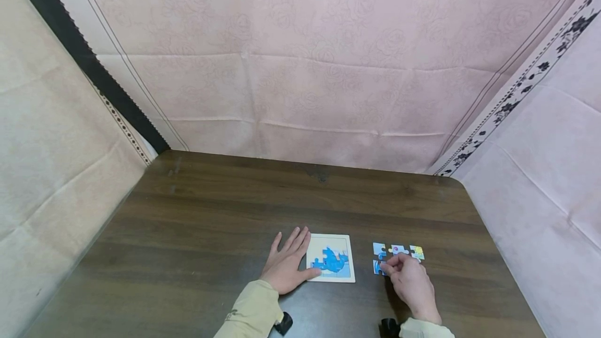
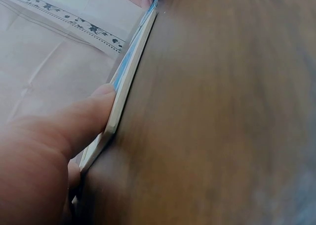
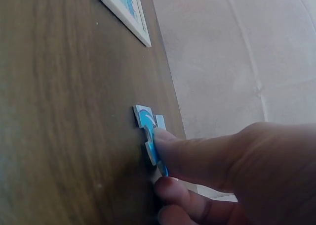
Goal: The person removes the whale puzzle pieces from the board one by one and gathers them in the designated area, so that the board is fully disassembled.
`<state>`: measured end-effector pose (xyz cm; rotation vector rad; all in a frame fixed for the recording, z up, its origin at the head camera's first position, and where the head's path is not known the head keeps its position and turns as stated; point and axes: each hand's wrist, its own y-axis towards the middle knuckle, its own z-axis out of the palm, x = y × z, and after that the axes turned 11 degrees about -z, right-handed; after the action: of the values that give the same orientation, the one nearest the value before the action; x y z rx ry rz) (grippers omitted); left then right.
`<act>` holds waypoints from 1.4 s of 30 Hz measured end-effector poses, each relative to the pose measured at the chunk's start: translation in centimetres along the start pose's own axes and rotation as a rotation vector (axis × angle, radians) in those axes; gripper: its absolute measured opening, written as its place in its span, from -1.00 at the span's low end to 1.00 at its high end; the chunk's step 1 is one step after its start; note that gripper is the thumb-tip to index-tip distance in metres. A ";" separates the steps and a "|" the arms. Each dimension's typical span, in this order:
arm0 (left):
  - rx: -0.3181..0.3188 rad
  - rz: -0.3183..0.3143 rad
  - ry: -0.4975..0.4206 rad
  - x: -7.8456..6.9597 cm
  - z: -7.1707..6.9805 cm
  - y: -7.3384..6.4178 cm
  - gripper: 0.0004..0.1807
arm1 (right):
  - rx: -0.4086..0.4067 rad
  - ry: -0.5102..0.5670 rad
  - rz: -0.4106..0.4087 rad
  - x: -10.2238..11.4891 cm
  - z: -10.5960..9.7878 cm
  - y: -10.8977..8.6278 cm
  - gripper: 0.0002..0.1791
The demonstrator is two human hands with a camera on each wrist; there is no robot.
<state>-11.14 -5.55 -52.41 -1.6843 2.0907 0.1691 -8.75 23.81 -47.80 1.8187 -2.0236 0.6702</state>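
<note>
A square puzzle board with a pale frame lies on the table, partly filled with blue pieces. My left hand spreads along its left side, fingers fairly straight, the thumb resting on the frame's near-left edge. To the right of the board, my right hand pinches a blue jigsaw piece between thumb and fingers, low over the table. Right by the thumb lies another blue jigsaw piece. Behind the hand are several loose pieces, among them a blue-and-white one and a yellow one.
The brown wooden table stretches beyond both hands to its far edge. Pale patterned cloth hangs behind it and along both sides. Dark bands show at the wrists.
</note>
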 end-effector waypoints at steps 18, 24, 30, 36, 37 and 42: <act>-0.014 0.010 -0.003 0.0 0.0 -0.1 -0.01 | 0.024 -0.009 0.011 -0.2 0.1 0.0 -0.78; -0.022 0.021 -0.022 0.1 0.1 -0.1 0.00 | 0.002 -0.028 -0.001 0.1 0.2 0.1 -0.83; -0.028 0.013 -0.017 -0.1 -0.1 -0.1 0.00 | -0.027 -0.003 -0.013 0.9 0.2 0.4 -0.85; -0.024 0.015 -0.006 0.0 -0.1 -0.1 0.00 | -0.088 0.106 -0.043 1.8 0.2 0.7 -0.79; -0.023 0.015 -0.006 0.0 -0.1 -0.1 0.00 | -0.098 0.124 -0.056 2.1 0.3 0.8 -0.78; -0.015 0.012 -0.010 0.0 0.0 -0.2 0.00 | -0.076 0.156 -0.137 3.9 1.3 0.9 -0.77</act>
<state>-10.92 -5.65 -52.37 -1.6762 2.0982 0.1968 -10.07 19.89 -46.86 1.7836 -1.7826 0.6642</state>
